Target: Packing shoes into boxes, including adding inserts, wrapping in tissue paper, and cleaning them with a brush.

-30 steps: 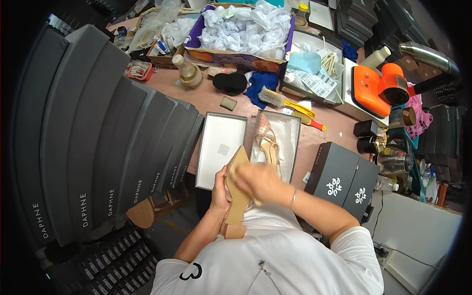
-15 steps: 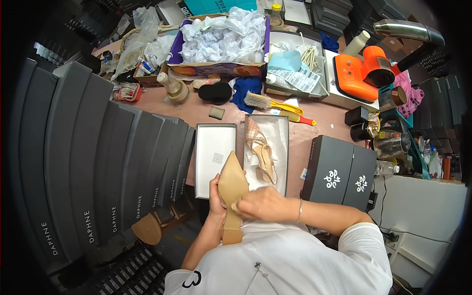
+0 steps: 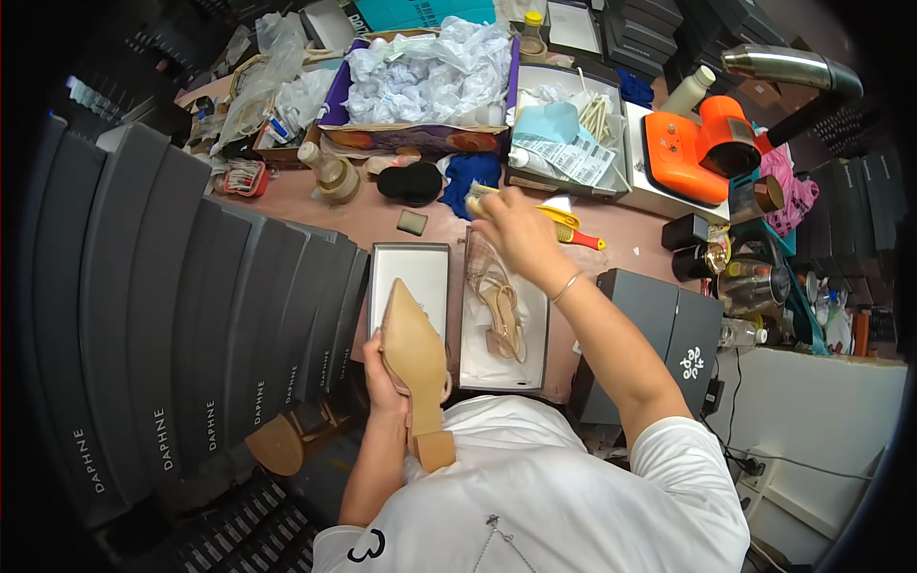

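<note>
On the pinkish tabletop (image 3: 368, 218), the grey shoebox (image 3: 545, 344) is open, its lid (image 3: 432, 272) off beside it. One strappy shoe (image 3: 499, 294) is already inside; its mate (image 3: 413, 344) is still out, held sole-up near the lid by the curled fingers of the left hand (image 3: 379, 379). The right hand (image 3: 516, 237) is over the brush area, fingers bent and close together; whether they pinch anything, I cannot tell. Smooth white material lines the box. The mate's tan sole looks sleek, tapering to a sharp toe; its heel (image 3: 435, 452) is squared and blocky.
</note>
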